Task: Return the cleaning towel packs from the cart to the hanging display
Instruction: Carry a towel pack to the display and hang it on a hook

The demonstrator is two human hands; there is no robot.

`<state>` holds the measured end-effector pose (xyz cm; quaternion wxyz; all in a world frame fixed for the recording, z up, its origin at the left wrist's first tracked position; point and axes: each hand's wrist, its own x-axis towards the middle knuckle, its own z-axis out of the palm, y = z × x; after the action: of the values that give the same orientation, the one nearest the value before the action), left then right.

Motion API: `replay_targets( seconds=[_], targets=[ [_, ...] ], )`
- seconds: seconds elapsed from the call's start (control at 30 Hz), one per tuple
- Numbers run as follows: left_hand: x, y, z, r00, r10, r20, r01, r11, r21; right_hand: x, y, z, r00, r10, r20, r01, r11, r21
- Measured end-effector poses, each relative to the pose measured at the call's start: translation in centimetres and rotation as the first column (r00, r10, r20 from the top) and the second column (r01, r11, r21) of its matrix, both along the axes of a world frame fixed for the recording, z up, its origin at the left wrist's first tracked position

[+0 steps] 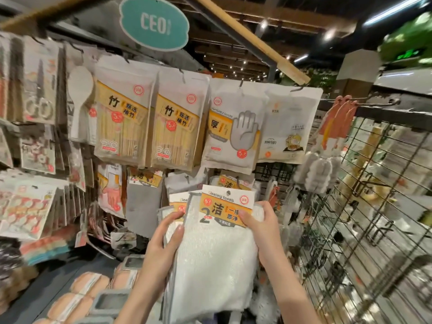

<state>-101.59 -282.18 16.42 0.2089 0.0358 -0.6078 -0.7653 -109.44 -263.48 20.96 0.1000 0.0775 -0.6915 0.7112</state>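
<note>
Two white cleaning towel packs (215, 260) w/ orange-label card headers, held up just below the hanging disposable-glove bag (230, 127).

Left hand (163, 239) grips the packs' left edge, fingers curled on; right hand (264, 230) grips the right edge, thumb pressing front header.

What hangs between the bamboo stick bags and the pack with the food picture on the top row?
In the head view, one white disposable gloves pack, printed with a grey hand, hangs between the right bamboo stick bag and the food-picture pack.
</note>
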Motion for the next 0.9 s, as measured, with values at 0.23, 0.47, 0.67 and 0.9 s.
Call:
replay_targets(
  seconds=[0.23, 0.47, 0.67, 0.9],
  targets=[
    [-2.4, -1.4, -0.6, 0.998, 0.045, -0.032, -0.047, 0.997, -0.065, -2.8, 0.6, -0.1, 0.984, -0.154, -0.093, 0.145, 0.985, -0.094],
    [-4.4, -2.1, -0.8, 0.994, 0.075, -0.074, -0.086, 0.985, -0.147, -6.2, 1.8, -1.8, 0.981, -0.188, -0.044, 0.191, 0.980, 0.057],
    [-5.7, -3.0, -1.2, 0.989, 0.116, -0.089, -0.131, 0.976, -0.176, -8.6, 0.5, -2.2, 0.982, -0.154, -0.106, 0.164, 0.983, 0.088],
    [-5.6, -4.7, -1.5, 0.981, 0.189, -0.053, -0.194, 0.974, -0.113, -10.9, 0.1, -3.1, 0.972, -0.225, -0.064, 0.231, 0.968, 0.097]
  ],
)
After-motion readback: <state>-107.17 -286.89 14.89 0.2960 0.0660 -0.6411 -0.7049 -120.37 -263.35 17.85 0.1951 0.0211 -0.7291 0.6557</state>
